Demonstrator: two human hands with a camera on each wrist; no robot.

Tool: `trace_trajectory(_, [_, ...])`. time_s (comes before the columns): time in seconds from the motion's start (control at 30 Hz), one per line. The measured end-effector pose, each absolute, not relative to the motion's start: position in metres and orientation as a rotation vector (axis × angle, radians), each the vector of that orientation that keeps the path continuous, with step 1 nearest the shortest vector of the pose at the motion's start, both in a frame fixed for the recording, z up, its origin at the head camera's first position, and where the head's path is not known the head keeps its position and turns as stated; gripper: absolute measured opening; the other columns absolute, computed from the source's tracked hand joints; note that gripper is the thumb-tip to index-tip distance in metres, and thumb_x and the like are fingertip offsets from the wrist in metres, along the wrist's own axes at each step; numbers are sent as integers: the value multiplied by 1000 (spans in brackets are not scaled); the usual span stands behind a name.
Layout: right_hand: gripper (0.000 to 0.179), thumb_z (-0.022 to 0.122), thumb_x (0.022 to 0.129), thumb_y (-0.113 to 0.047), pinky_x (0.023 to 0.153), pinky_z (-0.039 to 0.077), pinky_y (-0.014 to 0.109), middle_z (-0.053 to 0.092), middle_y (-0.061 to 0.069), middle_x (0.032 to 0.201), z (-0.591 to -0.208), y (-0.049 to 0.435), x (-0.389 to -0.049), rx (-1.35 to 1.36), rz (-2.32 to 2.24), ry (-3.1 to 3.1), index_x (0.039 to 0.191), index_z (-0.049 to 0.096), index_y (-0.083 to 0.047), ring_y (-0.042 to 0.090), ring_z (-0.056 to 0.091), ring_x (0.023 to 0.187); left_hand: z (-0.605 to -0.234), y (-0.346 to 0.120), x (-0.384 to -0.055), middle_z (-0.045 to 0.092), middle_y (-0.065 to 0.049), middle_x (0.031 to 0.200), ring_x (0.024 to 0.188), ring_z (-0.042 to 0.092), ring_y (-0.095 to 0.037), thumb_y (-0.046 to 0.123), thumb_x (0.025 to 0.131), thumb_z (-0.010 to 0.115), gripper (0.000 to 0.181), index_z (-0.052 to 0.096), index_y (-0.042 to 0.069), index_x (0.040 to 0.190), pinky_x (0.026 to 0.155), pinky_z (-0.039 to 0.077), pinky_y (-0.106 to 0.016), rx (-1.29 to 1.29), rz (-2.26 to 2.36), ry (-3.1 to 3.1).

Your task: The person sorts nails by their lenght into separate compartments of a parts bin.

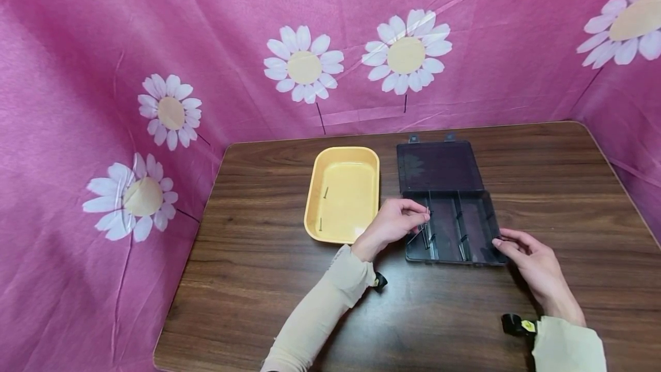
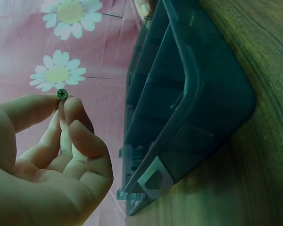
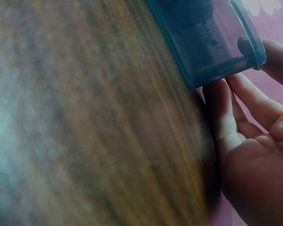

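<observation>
Between thumb and fingertips my left hand (image 1: 393, 224) pinches a screw (image 2: 62, 94) with a cross-slotted head. It is above the left compartment of a dark, see-through compartment box (image 1: 477, 228) lying with its lid (image 1: 439, 166) folded back. Several thin screws (image 1: 426, 236) show in that left compartment, and more thin metal pieces lie by the right divider. My right hand (image 1: 537, 268) holds the box's right wall, thumb over the rim and fingers outside, as the right wrist view also shows. The left fingers partly cover the left compartment.
Left of the box stands a yellow tray (image 1: 342, 151) with two screws (image 1: 325, 193) lying apart in it. Both rest on a wooden table (image 1: 258, 200). A pink cloth (image 1: 232, 45) with daisies hangs behind and beside the table.
</observation>
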State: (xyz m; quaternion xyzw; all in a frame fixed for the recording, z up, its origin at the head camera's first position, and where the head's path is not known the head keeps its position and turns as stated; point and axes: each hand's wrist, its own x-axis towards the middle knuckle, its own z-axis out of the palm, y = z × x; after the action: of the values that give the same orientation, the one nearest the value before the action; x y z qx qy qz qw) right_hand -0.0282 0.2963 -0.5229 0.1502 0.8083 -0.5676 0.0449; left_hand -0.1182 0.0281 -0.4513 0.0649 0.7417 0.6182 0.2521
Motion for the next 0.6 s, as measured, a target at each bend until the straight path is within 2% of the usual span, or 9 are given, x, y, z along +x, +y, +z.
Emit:
trace_trajectory(0.13, [40, 63, 83, -29, 63, 42, 7, 58, -30, 88, -525, 296, -29, 436, -1774, 2465, 117, 56, -8, -13, 53, 78, -454, 32, -117, 67, -22, 85, 56, 60, -21, 11, 78, 68, 13, 68, 4, 89, 59, 52, -33, 173, 1671, 2032])
trace_trajectory(0.2, [40, 63, 83, -27, 64, 42, 7, 59, -29, 88, -525, 296, -29, 428, -1786, 2462, 117, 56, -8, -13, 54, 79, -455, 33, -116, 67, -21, 84, 52, 57, -13, 12, 78, 68, 10, 68, 7, 86, 52, 47, -26, 169, 1664, 2037])
trace_trajectory(0.3, [41, 63, 83, -29, 63, 42, 7, 58, -29, 89, -525, 296, -29, 426, -1759, 2473, 117, 56, -8, -13, 52, 79, -456, 36, -115, 67, -21, 83, 50, 55, -10, 12, 78, 68, 7, 68, 8, 84, 46, 40, -19, 177, 1665, 2031])
trace_trajectory(0.47, [45, 62, 83, -33, 63, 41, 9, 54, -30, 91, -521, 298, -30, 444, -1686, 2474, 119, 54, -8, -11, 49, 80, -459, 39, -113, 67, -21, 84, 49, 54, -9, 11, 77, 68, 6, 68, 7, 82, 45, 39, -18, 178, 1663, 2031])
trace_trajectory(0.6, [49, 61, 83, -37, 64, 41, 9, 52, -31, 93, -519, 299, -31, 451, -1629, 2480, 121, 52, -8, -12, 47, 82, -460, 41, -113, 67, -20, 84, 50, 57, -13, 10, 77, 68, 7, 68, 6, 83, 51, 48, -27, 190, 1646, 2033])
